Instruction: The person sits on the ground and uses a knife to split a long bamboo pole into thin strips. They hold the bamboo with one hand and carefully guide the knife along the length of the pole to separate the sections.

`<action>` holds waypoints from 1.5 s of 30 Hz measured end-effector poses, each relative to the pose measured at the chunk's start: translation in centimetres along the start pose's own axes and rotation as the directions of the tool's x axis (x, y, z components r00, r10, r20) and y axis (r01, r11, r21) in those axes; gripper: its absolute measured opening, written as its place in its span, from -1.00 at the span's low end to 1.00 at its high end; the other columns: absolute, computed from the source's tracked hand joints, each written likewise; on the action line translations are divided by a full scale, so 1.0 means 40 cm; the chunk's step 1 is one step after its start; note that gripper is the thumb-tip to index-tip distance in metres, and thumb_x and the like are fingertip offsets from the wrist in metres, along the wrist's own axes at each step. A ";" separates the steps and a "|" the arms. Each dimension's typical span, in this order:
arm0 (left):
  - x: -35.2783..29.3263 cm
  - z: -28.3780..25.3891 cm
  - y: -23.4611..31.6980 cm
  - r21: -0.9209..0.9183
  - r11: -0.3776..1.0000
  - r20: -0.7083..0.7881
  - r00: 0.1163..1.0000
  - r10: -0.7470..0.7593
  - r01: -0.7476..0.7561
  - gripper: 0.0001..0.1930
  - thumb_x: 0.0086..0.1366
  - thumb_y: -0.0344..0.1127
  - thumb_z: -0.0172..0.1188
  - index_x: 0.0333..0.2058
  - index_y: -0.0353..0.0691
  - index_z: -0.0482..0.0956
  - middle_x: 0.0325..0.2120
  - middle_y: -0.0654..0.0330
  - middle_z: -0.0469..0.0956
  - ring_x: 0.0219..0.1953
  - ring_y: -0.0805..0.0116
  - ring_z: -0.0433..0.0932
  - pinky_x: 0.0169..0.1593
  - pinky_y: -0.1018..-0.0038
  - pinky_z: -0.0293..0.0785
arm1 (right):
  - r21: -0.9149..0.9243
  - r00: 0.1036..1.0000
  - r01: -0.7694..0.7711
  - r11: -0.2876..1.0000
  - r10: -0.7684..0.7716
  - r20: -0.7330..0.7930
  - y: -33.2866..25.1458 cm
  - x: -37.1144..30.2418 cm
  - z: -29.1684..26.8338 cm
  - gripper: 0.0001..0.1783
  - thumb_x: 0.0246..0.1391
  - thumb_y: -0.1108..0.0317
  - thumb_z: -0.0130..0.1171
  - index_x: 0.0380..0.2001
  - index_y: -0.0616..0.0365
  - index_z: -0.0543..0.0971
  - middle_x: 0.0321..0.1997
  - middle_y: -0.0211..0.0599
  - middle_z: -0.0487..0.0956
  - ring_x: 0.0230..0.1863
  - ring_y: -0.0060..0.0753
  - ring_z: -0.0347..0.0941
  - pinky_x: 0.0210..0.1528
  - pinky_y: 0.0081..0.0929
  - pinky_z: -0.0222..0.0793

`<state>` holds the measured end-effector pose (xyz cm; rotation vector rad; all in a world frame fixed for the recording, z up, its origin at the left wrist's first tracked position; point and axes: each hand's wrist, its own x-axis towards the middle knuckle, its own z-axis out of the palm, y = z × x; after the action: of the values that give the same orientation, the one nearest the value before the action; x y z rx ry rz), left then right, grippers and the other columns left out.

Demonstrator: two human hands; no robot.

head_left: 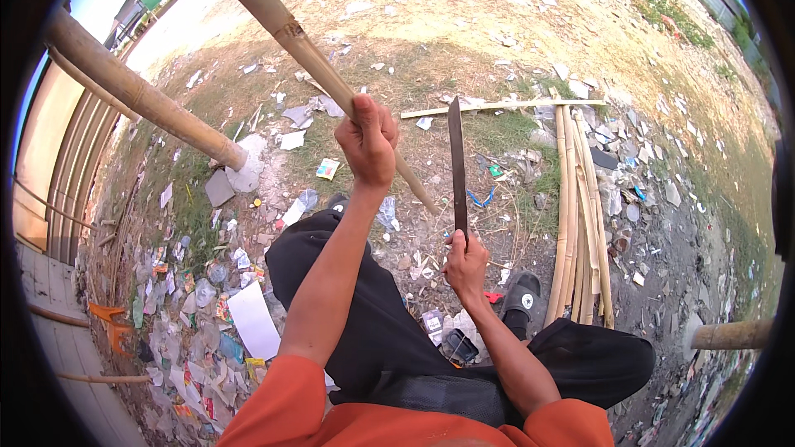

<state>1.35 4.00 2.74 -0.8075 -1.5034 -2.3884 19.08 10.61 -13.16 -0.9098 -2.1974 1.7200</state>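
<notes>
My left hand (368, 141) is closed round a long bamboo pole (319, 66), which slants from the upper left down toward the ground in front of me. The pole's lower end stops a little left of the blade. In my right hand (465, 263) is a machete (457, 161), gripped by its handle, its long dark blade pointing up and away from me. Blade and pole are apart. To the right, a bundle of split bamboo strips (580, 215) lies lengthwise on the ground, and a single pale strip (505, 106) lies crosswise at its far end.
Thick bamboo posts (149, 91) stand at the left, one set in a pale base (248, 164). Another post (733, 334) rises at the right. Plastic litter and a white sheet (253, 320) cover the ground at left. Broken rubble (654, 199) lies beyond the bundle. My sandalled foot (521, 294) is beside the strips.
</notes>
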 end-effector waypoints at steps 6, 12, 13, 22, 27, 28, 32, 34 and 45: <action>0.010 -0.006 0.010 -0.031 0.999 0.066 0.997 -0.029 0.031 -0.50 0.42 0.10 -0.17 -0.62 -0.07 0.06 -0.79 0.45 -0.06 -0.77 0.66 -0.12 -0.67 0.57 -0.21 | -0.292 0.973 -0.158 0.943 0.199 0.114 0.108 0.023 -0.003 -0.47 0.22 0.04 -0.10 -0.53 0.33 0.55 -0.72 -0.10 0.48 -0.78 -0.23 0.43 -0.61 -0.23 0.40; 0.014 -0.041 0.011 -0.145 0.978 0.262 0.959 -0.109 0.150 -0.47 0.40 0.18 -0.24 -0.62 -0.07 0.08 -0.80 0.45 -0.06 -0.76 0.65 -0.15 -0.67 0.55 -0.22 | -0.019 0.998 0.034 0.999 -0.033 0.045 -0.037 -0.011 -0.019 -0.49 0.23 0.05 -0.14 -0.41 0.31 0.58 -0.55 0.16 0.53 -0.46 0.19 0.50 -0.33 -0.07 0.37; 0.001 -0.046 0.010 -0.161 0.971 0.276 0.953 -0.126 0.175 -0.47 0.40 0.19 -0.25 -0.62 -0.07 0.08 -0.80 0.45 -0.06 -0.76 0.65 -0.15 -0.67 0.55 -0.22 | -0.058 0.998 0.039 0.998 -0.036 0.041 -0.052 -0.028 -0.013 -0.49 0.22 0.05 -0.13 -0.41 0.32 0.57 -0.54 0.19 0.53 -0.44 0.22 0.49 -0.31 -0.04 0.36; 0.011 -0.050 0.029 -0.173 0.964 0.317 0.938 -0.138 0.201 -0.47 0.41 0.15 -0.22 -0.65 -0.08 0.09 -0.79 0.45 -0.03 -0.77 0.65 -0.11 -0.67 0.56 -0.20 | -0.371 0.990 0.116 0.921 -0.078 0.117 0.052 0.001 -0.030 -0.52 0.21 0.11 -0.10 -0.45 0.40 0.53 -0.55 0.27 0.48 -0.46 0.30 0.46 -0.32 0.06 0.31; 0.008 -0.013 0.014 -0.137 0.974 0.287 0.948 -0.136 0.182 -0.45 0.39 0.21 -0.24 -0.64 -0.09 0.09 -0.80 0.45 -0.06 -0.77 0.63 -0.15 -0.67 0.55 -0.20 | -0.097 0.992 0.124 0.988 -0.125 -0.006 0.019 -0.017 0.000 -0.55 0.22 0.10 -0.08 -0.41 0.34 0.52 -0.63 0.18 0.46 -0.53 0.26 0.44 -0.40 0.04 0.29; 0.002 0.000 -0.001 -0.156 0.971 0.299 0.946 -0.125 0.178 -0.45 0.39 0.20 -0.23 -0.63 -0.08 0.09 -0.80 0.45 -0.06 -0.77 0.63 -0.16 -0.67 0.56 -0.21 | -0.174 0.995 0.095 0.980 -0.094 0.016 0.062 -0.022 0.014 -0.56 0.22 0.10 -0.08 -0.41 0.33 0.52 -0.63 0.18 0.46 -0.53 0.26 0.44 -0.40 0.04 0.29; -0.001 -0.048 0.015 -0.220 0.965 0.183 0.978 -0.100 0.140 -0.49 0.40 0.09 -0.12 -0.66 -0.08 0.12 -0.79 0.46 -0.03 -0.78 0.66 -0.10 -0.69 0.59 -0.19 | -0.300 0.984 0.179 0.937 -0.165 0.070 0.015 -0.016 0.009 -0.56 0.21 0.12 -0.07 -0.46 0.32 0.53 -0.64 0.19 0.45 -0.53 0.25 0.44 -0.41 0.03 0.29; -0.005 -0.063 0.018 -0.198 0.970 0.106 0.987 -0.121 0.140 -0.49 0.40 0.10 -0.12 -0.66 -0.07 0.12 -0.79 0.46 -0.03 -0.78 0.66 -0.10 -0.69 0.59 -0.19 | -0.294 0.974 0.227 0.928 -0.211 0.085 -0.053 -0.004 -0.014 -0.59 0.22 0.13 -0.07 -0.43 0.29 0.52 -0.64 0.19 0.45 -0.57 0.24 0.43 -0.46 0.00 0.28; 0.012 -0.031 0.033 -0.129 0.989 0.018 0.998 -0.064 0.066 -0.48 0.38 0.13 -0.11 -0.63 -0.06 0.07 -0.79 0.46 -0.06 -0.78 0.65 -0.12 -0.70 0.57 -0.21 | -0.407 0.993 0.046 0.912 0.004 0.121 0.110 0.006 -0.024 -0.48 0.18 0.08 -0.12 -0.45 0.41 0.56 -0.49 0.30 0.52 -0.36 0.32 0.50 -0.18 0.09 0.34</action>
<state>1.10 2.36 3.59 -0.8154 -1.4124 -2.5551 20.88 12.11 -17.02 -0.8798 -2.6989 1.3542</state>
